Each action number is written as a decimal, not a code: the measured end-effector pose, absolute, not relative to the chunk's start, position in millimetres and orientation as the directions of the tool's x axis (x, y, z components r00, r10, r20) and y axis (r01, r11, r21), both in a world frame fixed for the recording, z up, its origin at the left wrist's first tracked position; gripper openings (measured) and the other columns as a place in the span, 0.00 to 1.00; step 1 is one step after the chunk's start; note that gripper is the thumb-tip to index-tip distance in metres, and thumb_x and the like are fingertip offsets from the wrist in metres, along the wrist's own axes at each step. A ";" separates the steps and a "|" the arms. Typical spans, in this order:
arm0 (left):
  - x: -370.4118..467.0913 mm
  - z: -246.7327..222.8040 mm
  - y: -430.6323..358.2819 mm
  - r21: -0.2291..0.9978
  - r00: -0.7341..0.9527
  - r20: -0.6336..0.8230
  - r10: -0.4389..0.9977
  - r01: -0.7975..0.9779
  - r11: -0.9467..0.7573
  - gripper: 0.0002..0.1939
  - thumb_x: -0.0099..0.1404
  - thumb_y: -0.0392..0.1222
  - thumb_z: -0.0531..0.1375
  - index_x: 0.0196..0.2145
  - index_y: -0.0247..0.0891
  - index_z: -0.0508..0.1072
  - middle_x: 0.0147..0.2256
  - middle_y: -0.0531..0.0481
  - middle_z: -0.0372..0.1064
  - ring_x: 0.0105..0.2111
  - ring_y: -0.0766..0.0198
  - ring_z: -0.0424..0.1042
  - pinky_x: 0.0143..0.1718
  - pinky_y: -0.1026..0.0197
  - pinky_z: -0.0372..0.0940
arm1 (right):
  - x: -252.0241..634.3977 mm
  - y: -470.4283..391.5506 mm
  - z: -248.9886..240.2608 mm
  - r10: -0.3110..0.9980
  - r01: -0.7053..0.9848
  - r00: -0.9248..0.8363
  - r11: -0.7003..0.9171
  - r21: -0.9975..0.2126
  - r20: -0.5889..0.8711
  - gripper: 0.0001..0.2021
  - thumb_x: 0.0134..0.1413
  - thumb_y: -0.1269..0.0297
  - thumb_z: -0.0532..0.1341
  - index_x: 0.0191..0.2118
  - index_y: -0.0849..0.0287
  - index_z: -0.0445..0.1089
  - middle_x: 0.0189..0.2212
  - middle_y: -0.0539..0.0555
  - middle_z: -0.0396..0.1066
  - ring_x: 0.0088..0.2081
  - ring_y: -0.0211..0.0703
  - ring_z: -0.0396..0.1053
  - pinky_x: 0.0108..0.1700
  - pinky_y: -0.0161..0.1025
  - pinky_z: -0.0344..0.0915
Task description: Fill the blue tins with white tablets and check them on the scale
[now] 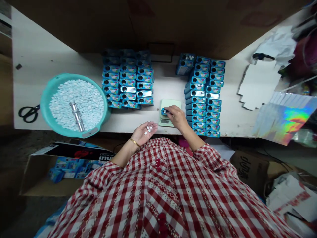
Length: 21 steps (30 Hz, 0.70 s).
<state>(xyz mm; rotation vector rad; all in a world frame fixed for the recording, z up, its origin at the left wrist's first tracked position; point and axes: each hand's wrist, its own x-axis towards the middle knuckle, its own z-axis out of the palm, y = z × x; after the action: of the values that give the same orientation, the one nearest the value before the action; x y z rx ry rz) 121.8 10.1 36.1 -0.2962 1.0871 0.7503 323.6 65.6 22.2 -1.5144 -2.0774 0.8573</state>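
My left hand (145,133) is palm up at the table's front edge, fingers spread, with several small white candies (148,129) lying on it. To its right, my right hand (175,116) has its fingers pinched over a small blue tin (163,111) that stands on a pale green scale (175,104). White pieces show at the tin's top beside my fingertips; whether the fingers hold one is hidden. Rows of blue tins (127,82) stand behind and left of my left hand, and more blue tins (198,109) stand right of the scale.
A turquoise basin (46,109) of white candies holds a metal scoop (77,117). Black scissors (29,114) lie left of it. A large cardboard box (153,26) borders the table's back. White card (260,82) and shiny sheets (284,115) lie right. An open carton (42,185) stands below left.
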 end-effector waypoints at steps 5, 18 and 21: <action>122.4 34.5 11.6 0.128 0.262 -0.877 0.403 -0.680 0.722 0.13 0.65 0.35 0.50 0.36 0.29 0.74 0.30 0.42 0.75 0.33 0.63 0.75 0.38 0.62 0.69 | 324.5 62.0 45.6 0.978 0.584 -0.203 0.151 -0.798 0.036 0.11 0.57 0.66 0.56 0.44 0.57 0.71 0.38 0.54 0.71 0.38 0.41 0.68 0.43 0.41 0.67; 97.1 43.1 40.1 0.274 0.161 -0.837 0.523 -0.704 0.655 0.11 0.62 0.27 0.51 0.32 0.30 0.74 0.27 0.45 0.71 0.25 0.70 0.69 0.22 0.71 0.62 | 353.6 78.2 42.3 0.915 0.752 -0.398 0.284 -0.594 -0.066 0.29 0.48 0.55 0.65 0.55 0.58 0.62 0.52 0.61 0.62 0.54 0.55 0.59 0.53 0.53 0.60; 74.5 35.4 29.8 0.255 0.095 -0.877 0.471 -0.738 0.624 0.12 0.62 0.27 0.51 0.31 0.30 0.73 0.26 0.45 0.70 0.25 0.70 0.69 0.23 0.71 0.63 | 351.6 69.3 28.1 0.883 0.827 -0.437 0.320 -0.462 -0.171 0.27 0.49 0.62 0.64 0.55 0.60 0.61 0.52 0.62 0.62 0.51 0.56 0.60 0.50 0.51 0.61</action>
<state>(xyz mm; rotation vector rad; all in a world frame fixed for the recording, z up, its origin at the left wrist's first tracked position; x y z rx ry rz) 74.5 29.8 35.4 -0.2783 1.1670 0.9134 351.6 69.3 28.1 -1.6004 -2.4586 0.7545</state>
